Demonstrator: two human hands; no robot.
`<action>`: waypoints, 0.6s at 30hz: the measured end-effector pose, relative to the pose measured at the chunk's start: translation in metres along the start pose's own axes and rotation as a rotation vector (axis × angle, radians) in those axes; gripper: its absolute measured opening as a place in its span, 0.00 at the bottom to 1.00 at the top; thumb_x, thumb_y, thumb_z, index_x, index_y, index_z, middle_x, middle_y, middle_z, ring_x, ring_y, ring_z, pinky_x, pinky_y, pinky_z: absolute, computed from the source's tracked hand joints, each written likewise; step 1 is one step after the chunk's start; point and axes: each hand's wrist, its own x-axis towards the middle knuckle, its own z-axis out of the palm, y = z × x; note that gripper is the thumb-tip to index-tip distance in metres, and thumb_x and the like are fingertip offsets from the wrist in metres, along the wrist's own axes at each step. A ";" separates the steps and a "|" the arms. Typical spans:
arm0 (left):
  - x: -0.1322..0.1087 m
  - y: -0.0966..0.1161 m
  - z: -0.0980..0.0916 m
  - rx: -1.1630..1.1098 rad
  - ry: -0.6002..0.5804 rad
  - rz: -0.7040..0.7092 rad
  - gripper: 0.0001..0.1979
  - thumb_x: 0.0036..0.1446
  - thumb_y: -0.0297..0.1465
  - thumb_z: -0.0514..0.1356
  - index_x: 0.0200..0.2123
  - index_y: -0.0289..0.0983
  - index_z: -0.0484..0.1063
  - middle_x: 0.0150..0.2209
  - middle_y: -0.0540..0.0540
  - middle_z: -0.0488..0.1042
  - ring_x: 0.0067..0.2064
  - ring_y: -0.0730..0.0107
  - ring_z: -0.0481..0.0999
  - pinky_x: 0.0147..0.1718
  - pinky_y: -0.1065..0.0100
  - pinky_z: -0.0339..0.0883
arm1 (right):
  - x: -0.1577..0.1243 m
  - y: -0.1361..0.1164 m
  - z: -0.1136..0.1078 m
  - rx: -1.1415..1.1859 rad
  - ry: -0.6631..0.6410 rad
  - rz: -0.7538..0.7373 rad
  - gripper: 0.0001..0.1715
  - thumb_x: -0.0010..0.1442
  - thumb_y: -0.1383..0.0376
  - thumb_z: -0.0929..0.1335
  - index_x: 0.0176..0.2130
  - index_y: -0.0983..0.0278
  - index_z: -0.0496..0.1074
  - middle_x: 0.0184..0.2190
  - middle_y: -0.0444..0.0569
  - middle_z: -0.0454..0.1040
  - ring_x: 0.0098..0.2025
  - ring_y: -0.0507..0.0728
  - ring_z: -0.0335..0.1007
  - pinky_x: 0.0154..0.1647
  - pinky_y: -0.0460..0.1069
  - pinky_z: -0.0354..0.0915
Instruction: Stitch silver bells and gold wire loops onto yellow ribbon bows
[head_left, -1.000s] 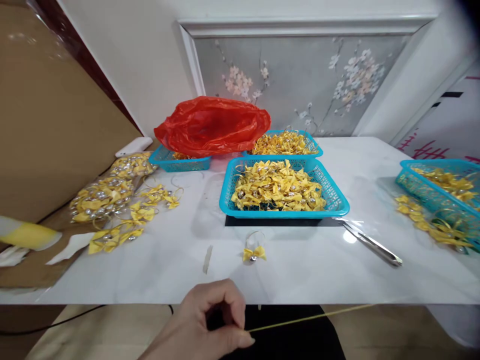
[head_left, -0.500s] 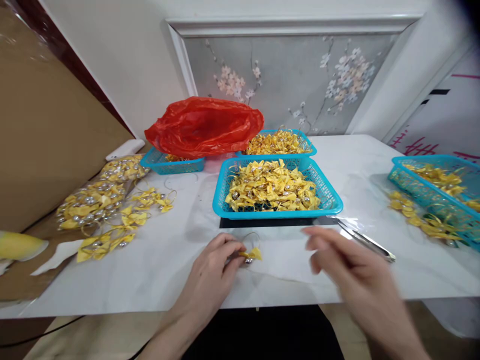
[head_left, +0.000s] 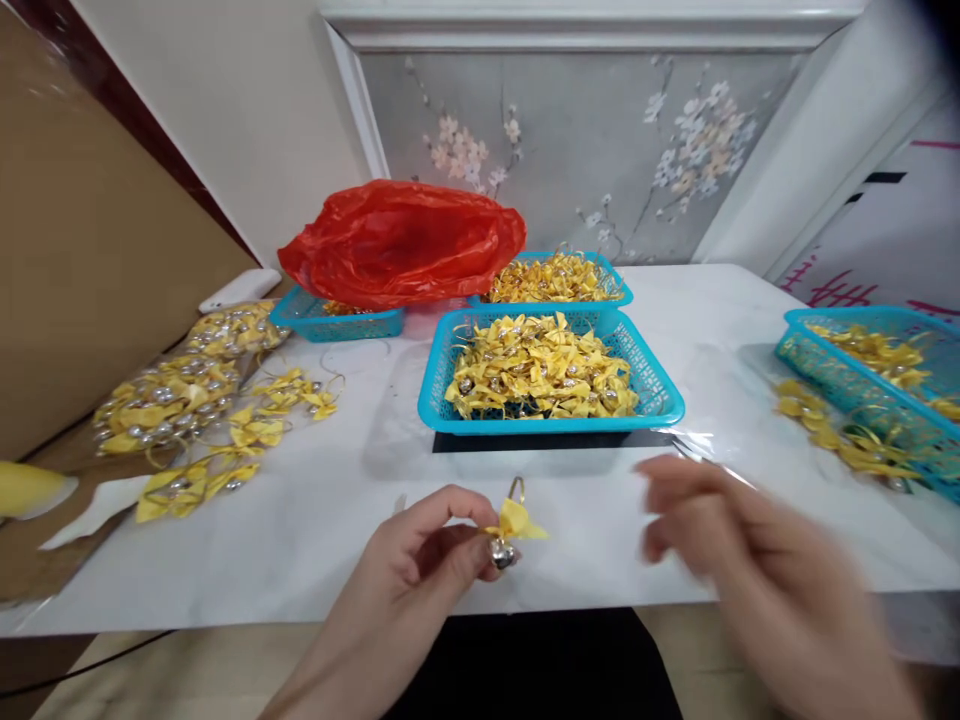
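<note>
My left hand point(head_left: 420, 560) pinches a yellow ribbon bow point(head_left: 514, 518) between thumb and fingertips, just above the table. A round silver bell point(head_left: 502, 553) hangs under the bow, and a thin gold loop point(head_left: 517, 488) stands up from it. To the right, my right hand point(head_left: 720, 540) is smeared by motion, apart from the bow; whether its fingers hold anything cannot be made out. Behind the right hand lies a slim metal tool point(head_left: 694, 450), mostly hidden by it. Beyond both hands stands a blue basket point(head_left: 551, 425) heaped with similar yellow bows point(head_left: 544, 370).
More blue baskets stand at the back point(head_left: 628, 296) and on the right point(head_left: 847, 385). A red plastic bag point(head_left: 405, 250) covers part of another. Loose bows point(head_left: 255, 430) and bagged bows point(head_left: 169, 405) lie at left, beside a paper scrap point(head_left: 97, 515).
My left hand has lifted the bow off the table and turned it, so the bell now faces me. My right hand has moved slightly right and nearer to me, now covering more of the metal tool.
</note>
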 end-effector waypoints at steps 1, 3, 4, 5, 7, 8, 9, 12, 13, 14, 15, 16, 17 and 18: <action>-0.002 0.002 0.002 0.056 0.026 0.057 0.06 0.63 0.35 0.59 0.36 0.43 0.76 0.34 0.49 0.77 0.36 0.66 0.78 0.36 0.70 0.71 | 0.001 -0.007 0.014 0.096 -0.148 0.034 0.11 0.67 0.63 0.64 0.44 0.64 0.74 0.28 0.46 0.73 0.24 0.51 0.70 0.22 0.42 0.67; -0.007 0.007 0.007 0.165 0.096 0.194 0.07 0.61 0.31 0.59 0.33 0.44 0.77 0.35 0.49 0.76 0.37 0.68 0.77 0.35 0.74 0.70 | 0.003 -0.017 0.035 0.187 -0.278 0.015 0.06 0.64 0.65 0.66 0.39 0.63 0.73 0.25 0.42 0.70 0.23 0.49 0.66 0.23 0.41 0.65; -0.009 0.009 0.009 0.191 0.131 0.244 0.08 0.61 0.29 0.60 0.33 0.45 0.78 0.37 0.49 0.76 0.39 0.68 0.77 0.35 0.76 0.70 | 0.004 -0.021 0.042 0.207 -0.320 -0.004 0.05 0.64 0.66 0.66 0.36 0.63 0.73 0.25 0.42 0.69 0.23 0.48 0.65 0.24 0.41 0.63; -0.010 0.010 0.010 0.195 0.155 0.272 0.08 0.60 0.28 0.60 0.33 0.46 0.79 0.39 0.49 0.76 0.40 0.68 0.78 0.36 0.77 0.70 | 0.005 -0.024 0.046 0.214 -0.335 -0.021 0.07 0.65 0.66 0.66 0.34 0.64 0.72 0.24 0.41 0.68 0.24 0.48 0.63 0.24 0.41 0.61; -0.012 0.012 0.012 0.138 0.166 0.265 0.09 0.59 0.27 0.61 0.34 0.47 0.79 0.41 0.50 0.78 0.41 0.68 0.79 0.37 0.78 0.71 | 0.006 -0.029 0.048 0.248 -0.342 0.006 0.12 0.67 0.66 0.64 0.31 0.64 0.71 0.24 0.42 0.67 0.24 0.48 0.61 0.24 0.42 0.58; -0.013 0.012 0.013 0.089 0.149 0.236 0.08 0.58 0.28 0.62 0.33 0.47 0.80 0.39 0.51 0.78 0.40 0.69 0.79 0.37 0.79 0.72 | 0.006 -0.031 0.048 0.282 -0.337 0.052 0.15 0.68 0.65 0.64 0.30 0.64 0.71 0.23 0.42 0.66 0.24 0.48 0.60 0.24 0.42 0.56; -0.013 0.012 0.013 0.030 0.117 0.200 0.07 0.58 0.28 0.63 0.34 0.47 0.80 0.37 0.51 0.79 0.37 0.70 0.80 0.36 0.79 0.72 | 0.005 -0.033 0.048 0.323 -0.333 0.108 0.16 0.68 0.63 0.64 0.29 0.64 0.71 0.22 0.42 0.65 0.24 0.48 0.58 0.22 0.42 0.55; -0.012 0.009 0.013 -0.162 0.064 0.108 0.07 0.55 0.29 0.67 0.35 0.49 0.81 0.30 0.54 0.81 0.33 0.72 0.79 0.33 0.79 0.73 | 0.000 -0.040 0.051 0.424 -0.289 0.253 0.20 0.68 0.60 0.65 0.26 0.65 0.70 0.20 0.41 0.62 0.22 0.48 0.53 0.19 0.43 0.49; -0.011 0.008 0.013 -0.196 0.068 0.104 0.08 0.54 0.28 0.68 0.35 0.50 0.81 0.30 0.54 0.81 0.32 0.72 0.80 0.32 0.80 0.73 | -0.002 -0.042 0.053 0.447 -0.273 0.278 0.20 0.67 0.59 0.65 0.26 0.65 0.70 0.19 0.41 0.61 0.22 0.48 0.52 0.19 0.43 0.48; -0.011 0.008 0.013 -0.208 0.074 0.111 0.09 0.53 0.27 0.68 0.35 0.50 0.82 0.31 0.54 0.82 0.33 0.72 0.80 0.33 0.79 0.74 | -0.003 -0.043 0.056 0.468 -0.261 0.295 0.20 0.67 0.59 0.65 0.26 0.66 0.69 0.19 0.41 0.60 0.22 0.48 0.50 0.19 0.44 0.47; -0.012 0.008 0.012 -0.199 0.071 0.136 0.10 0.54 0.26 0.68 0.35 0.50 0.82 0.32 0.54 0.82 0.34 0.71 0.81 0.33 0.79 0.74 | -0.005 -0.045 0.059 0.486 -0.255 0.307 0.21 0.67 0.59 0.65 0.25 0.66 0.68 0.19 0.40 0.58 0.21 0.48 0.49 0.20 0.44 0.46; -0.012 0.009 0.012 -0.178 0.058 0.165 0.11 0.54 0.25 0.67 0.35 0.49 0.82 0.33 0.53 0.82 0.35 0.70 0.81 0.34 0.79 0.74 | -0.006 -0.045 0.061 0.501 -0.254 0.316 0.21 0.67 0.59 0.65 0.25 0.66 0.67 0.18 0.40 0.57 0.21 0.47 0.48 0.20 0.44 0.45; -0.013 0.010 0.011 -0.156 0.043 0.195 0.11 0.54 0.24 0.66 0.35 0.49 0.83 0.33 0.52 0.82 0.35 0.69 0.81 0.34 0.78 0.75 | -0.007 -0.046 0.063 0.511 -0.255 0.320 0.21 0.67 0.59 0.65 0.25 0.66 0.67 0.18 0.39 0.57 0.21 0.47 0.48 0.20 0.44 0.45; -0.013 0.011 0.010 -0.137 0.036 0.218 0.12 0.54 0.24 0.66 0.35 0.49 0.83 0.34 0.52 0.82 0.35 0.68 0.81 0.34 0.77 0.75 | -0.008 -0.046 0.064 0.515 -0.258 0.319 0.20 0.67 0.60 0.65 0.25 0.66 0.67 0.18 0.39 0.57 0.21 0.47 0.48 0.20 0.44 0.45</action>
